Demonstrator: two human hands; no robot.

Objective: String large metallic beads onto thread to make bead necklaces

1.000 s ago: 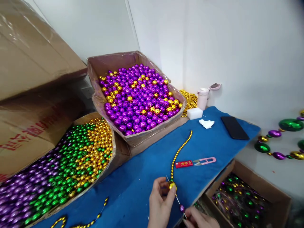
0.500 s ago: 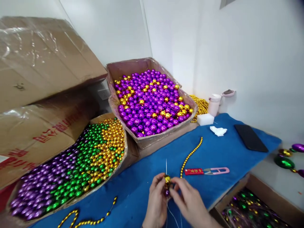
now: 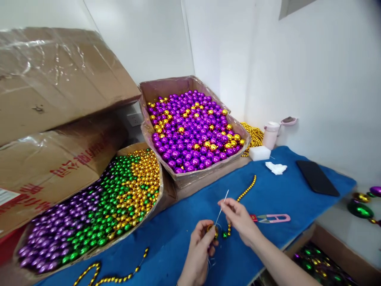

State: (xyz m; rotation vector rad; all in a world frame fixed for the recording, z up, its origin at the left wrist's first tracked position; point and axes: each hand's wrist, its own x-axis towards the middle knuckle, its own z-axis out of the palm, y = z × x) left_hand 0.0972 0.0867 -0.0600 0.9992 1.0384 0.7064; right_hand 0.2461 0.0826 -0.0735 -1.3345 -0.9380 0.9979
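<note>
My left hand point(image 3: 200, 251) is closed around a large shiny gold bead point(image 3: 213, 231), partly hidden by the fingers. A long thin needle point(image 3: 220, 210) slants up out of that bead, and my right hand point(image 3: 238, 217) pinches its upper part between thumb and fingertips. Pale thread point(image 3: 211, 262) hangs in loops below the left hand. Just right of the gold bead, a green bead point(image 3: 224, 235) sits beside the end of a gold bead strand point(image 3: 246, 188) on the blue cloth point(image 3: 175, 234).
Thread snips point(image 3: 274, 218) lie right of my hands. A box of purple and gold balls point(image 3: 193, 139) and a box of small beads point(image 3: 104, 202) stand behind. Another gold strand point(image 3: 116, 279) lies front left. A black phone-like slab point(image 3: 317, 177) rests far right.
My right hand has left the gold bead and moved up to grip the needle, which now tilts right. My left hand keeps the bead. A green bead has come into view.
</note>
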